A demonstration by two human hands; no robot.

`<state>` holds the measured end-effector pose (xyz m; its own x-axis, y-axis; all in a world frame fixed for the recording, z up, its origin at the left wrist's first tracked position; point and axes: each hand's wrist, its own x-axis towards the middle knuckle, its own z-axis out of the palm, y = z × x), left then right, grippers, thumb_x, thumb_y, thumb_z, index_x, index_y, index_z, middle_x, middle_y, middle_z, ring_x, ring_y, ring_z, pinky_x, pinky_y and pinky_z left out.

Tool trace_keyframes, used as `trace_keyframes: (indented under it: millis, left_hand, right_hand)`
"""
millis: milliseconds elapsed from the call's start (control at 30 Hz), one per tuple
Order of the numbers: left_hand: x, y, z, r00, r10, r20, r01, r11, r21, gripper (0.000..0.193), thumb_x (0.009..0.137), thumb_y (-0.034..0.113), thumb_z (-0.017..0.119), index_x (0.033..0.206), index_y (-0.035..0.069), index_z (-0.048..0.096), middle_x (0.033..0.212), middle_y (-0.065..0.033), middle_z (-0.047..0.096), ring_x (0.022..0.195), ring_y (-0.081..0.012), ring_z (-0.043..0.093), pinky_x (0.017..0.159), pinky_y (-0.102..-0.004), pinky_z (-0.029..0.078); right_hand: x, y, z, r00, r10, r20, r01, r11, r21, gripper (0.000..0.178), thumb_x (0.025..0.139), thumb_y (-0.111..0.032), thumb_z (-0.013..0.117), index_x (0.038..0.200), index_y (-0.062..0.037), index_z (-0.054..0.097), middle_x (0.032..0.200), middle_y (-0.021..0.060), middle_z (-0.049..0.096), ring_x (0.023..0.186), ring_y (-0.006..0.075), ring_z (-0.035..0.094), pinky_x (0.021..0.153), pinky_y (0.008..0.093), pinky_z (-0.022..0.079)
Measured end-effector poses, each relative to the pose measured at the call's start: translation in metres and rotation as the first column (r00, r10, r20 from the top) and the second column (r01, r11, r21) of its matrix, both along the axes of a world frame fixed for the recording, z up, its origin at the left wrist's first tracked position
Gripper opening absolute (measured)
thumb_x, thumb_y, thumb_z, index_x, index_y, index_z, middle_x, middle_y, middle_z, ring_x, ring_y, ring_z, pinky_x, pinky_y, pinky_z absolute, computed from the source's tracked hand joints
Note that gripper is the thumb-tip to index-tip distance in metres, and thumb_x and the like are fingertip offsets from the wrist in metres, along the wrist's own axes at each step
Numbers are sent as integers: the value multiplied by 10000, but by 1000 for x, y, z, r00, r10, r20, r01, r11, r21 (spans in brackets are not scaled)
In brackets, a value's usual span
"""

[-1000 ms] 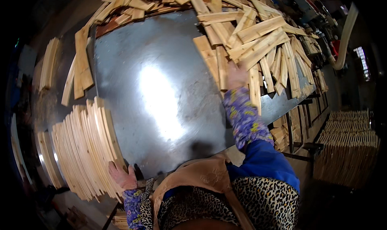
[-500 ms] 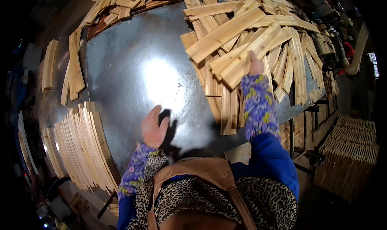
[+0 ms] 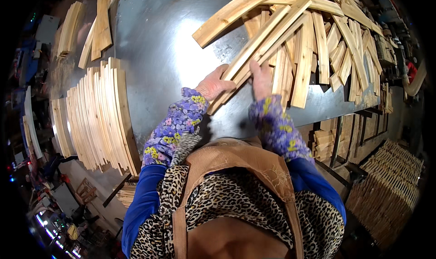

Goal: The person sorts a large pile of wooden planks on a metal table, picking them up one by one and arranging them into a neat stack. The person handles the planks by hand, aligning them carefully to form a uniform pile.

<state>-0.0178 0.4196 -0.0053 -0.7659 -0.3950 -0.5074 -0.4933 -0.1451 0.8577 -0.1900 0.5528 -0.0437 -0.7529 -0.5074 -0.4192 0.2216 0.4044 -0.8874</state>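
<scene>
Several long pale wooden boards (image 3: 268, 35) lie together at a slant, their near ends drawn off the heap toward me and tilted partly onto their edges. My left hand (image 3: 214, 83) is closed around them near the lower end, thumb across the near side. A little farther along, my right hand (image 3: 262, 81) grips the same boards from the right; some of its fingers are hidden. Beyond and to the right, the loose heap of boards (image 3: 302, 64) lies crisscrossed, and one wide board (image 3: 236, 14) juts left over the metal tabletop (image 3: 152, 36).
At the left, a row of boards (image 3: 97, 118) stands on edge, packed side by side. More boards (image 3: 102, 27) lie behind it. A tall stack of wood pieces (image 3: 386, 191) stands on the floor at lower right. Machinery lines the far right.
My left hand has gone from above the bare tabletop to the boards and closed on them. My right hand has drawn the boards nearer and tipped them. The whole view has shifted.
</scene>
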Motion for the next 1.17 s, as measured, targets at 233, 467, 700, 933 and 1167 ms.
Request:
trace_keyframes:
  millis: [233,467,700,933,1167]
  left_hand:
    - [197,17,10,868,261,423,-32,879,-476,608,975,269,708,1527,33,614,1319,-233,730,1234,-398,693,1155,-494,515]
    - [399,15,-13,708,656,262,362,-18,-932,608,969,347,773,1506,96,634,1388,-206,675,1386,-395,599,1185,-586,468]
    - [277,41,5,960,228,163,-167,934,-317,1253,774,490,893,1734,-23,273,1679,-342,444,1537,-447,502,1304,-451,380]
    - [342,17,-37,839,538,82,-522,838,-156,1051,861,262,848,1714,-36,311,1672,-299,448,1476,-418,542,1323,-480,375]
    - [402,15,-5,705,691,160,-644,718,-264,904,852,218,823,1645,-19,457,1638,-271,499,1497,-416,525,1282,-425,399]
  right_hand:
    - [-9,-6,-32,954,-260,151,290,929,-230,652,961,-159,827,1492,104,554,1313,225,732,1104,355,761,978,407,635]
    - [89,-26,17,969,-30,246,114,935,-336,596,971,-107,763,1503,46,543,1265,197,735,1059,346,774,937,456,674]
    - [209,-131,-29,988,156,-14,-155,955,-251,608,1065,-417,682,1422,71,614,1142,220,759,944,318,762,863,432,626]
    - [271,-169,-18,933,349,-91,-325,923,206,625,1024,-434,629,1362,90,672,1188,296,772,1094,408,751,950,478,584]
    - [333,-137,-32,813,553,-180,-515,828,221,647,1046,-383,574,1551,21,550,1387,273,729,1310,394,703,1151,438,518]
